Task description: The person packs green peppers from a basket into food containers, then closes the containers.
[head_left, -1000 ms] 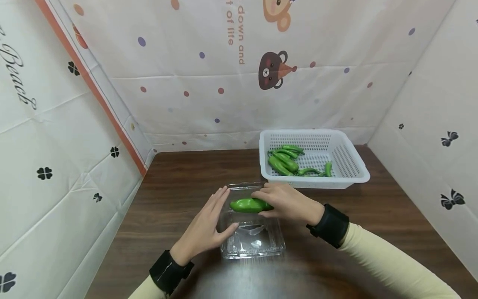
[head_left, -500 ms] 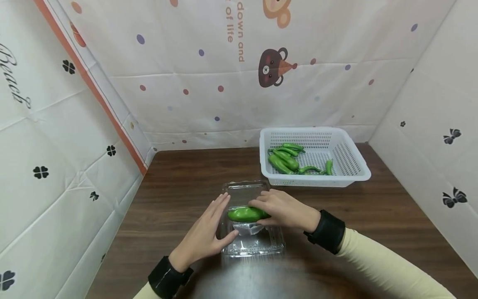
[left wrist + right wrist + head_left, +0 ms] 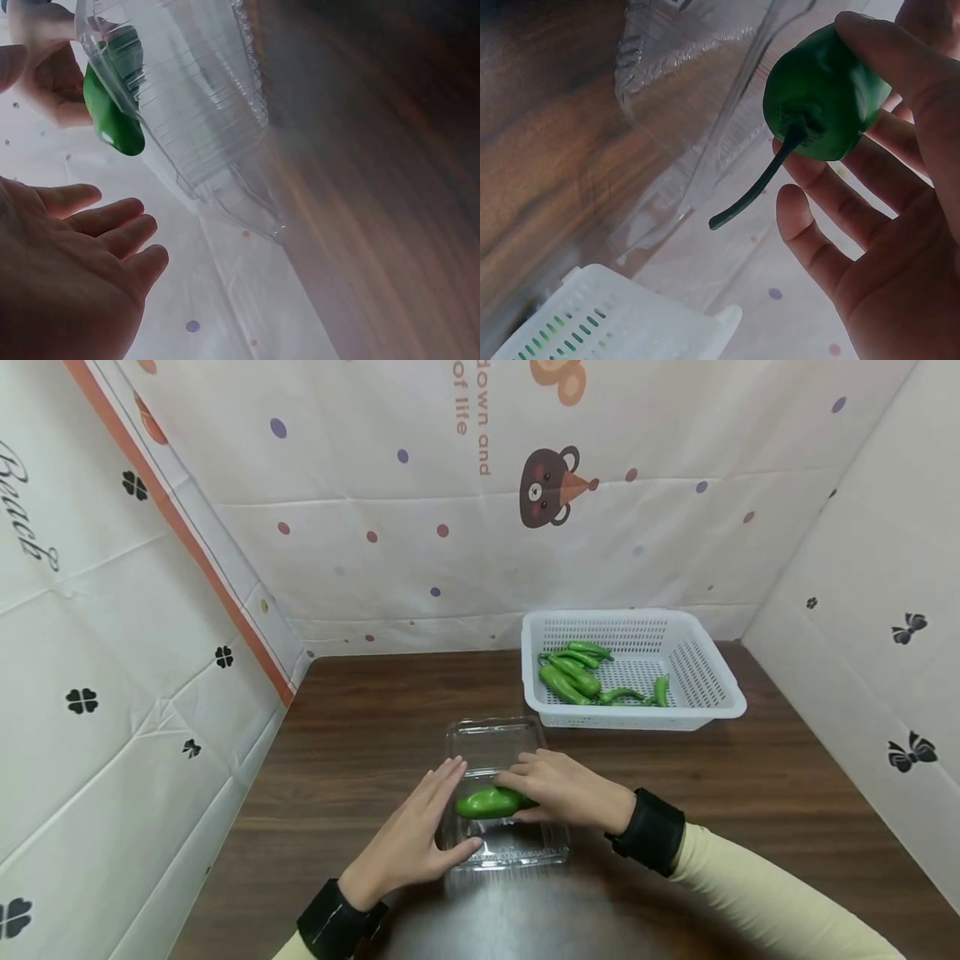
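My right hand (image 3: 566,789) grips a large green pepper (image 3: 489,803) by its stem end, thumb on one side and fingers on the other. In the right wrist view the dark stem of the pepper (image 3: 817,97) sticks out past the fingers. The pepper lies crosswise over the near half of a clear plastic clamshell box (image 3: 495,745), whose lid stands folded open. My left hand (image 3: 412,835) is beside the box's left edge with fingers straight, holding nothing. In the left wrist view the pepper's rounded tip (image 3: 120,135) shows at the rim of the box, apart from my left fingers.
A white plastic basket (image 3: 705,681) with several green peppers (image 3: 573,677) stands at the back right of the brown wooden table (image 3: 360,718). A printed cloth (image 3: 337,568) hangs behind the table, with more cloth on both sides.
My right hand has brought the pepper toward me, from near the middle of the box to over its near half. The left hand stays almost in place beside the box.
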Available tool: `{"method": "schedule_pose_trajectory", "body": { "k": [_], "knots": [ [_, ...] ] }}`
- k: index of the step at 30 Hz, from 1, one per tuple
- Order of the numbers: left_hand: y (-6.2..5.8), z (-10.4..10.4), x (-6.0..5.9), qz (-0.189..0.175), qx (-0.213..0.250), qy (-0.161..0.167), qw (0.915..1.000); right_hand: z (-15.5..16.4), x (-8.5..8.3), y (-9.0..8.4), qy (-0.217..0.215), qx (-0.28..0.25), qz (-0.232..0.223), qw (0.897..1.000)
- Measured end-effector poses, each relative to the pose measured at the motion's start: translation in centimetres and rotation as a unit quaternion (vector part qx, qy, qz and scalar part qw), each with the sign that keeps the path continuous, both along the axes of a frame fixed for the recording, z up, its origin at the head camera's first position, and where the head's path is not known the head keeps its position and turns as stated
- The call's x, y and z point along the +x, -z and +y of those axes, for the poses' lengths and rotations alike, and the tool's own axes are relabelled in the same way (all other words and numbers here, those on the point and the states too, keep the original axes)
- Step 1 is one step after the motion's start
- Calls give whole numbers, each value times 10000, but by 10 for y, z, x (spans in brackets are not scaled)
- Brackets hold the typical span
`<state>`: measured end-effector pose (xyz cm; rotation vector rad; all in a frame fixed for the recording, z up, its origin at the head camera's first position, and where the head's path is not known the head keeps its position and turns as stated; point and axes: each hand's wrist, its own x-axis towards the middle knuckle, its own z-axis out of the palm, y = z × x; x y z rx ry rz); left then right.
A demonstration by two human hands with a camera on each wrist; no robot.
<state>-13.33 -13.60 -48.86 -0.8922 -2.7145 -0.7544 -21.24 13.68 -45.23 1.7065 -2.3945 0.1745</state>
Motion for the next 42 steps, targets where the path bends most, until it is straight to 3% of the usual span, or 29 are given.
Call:
{"method": "schedule_pose_trajectory", "body": {
  "k": [15, 23, 42],
  "knots": [
    [7, -1, 6, -403, -16, -15, 9992, -4, 2, 10, 28, 228, 91, 9997],
    [15, -3, 5, -185, -83, 20, 9998, -6, 2, 16, 17, 327, 338, 9989],
    [22, -6, 4, -424, -184, -20, 9989, -15, 3, 27, 140, 640, 210, 9976]
  ]
}}
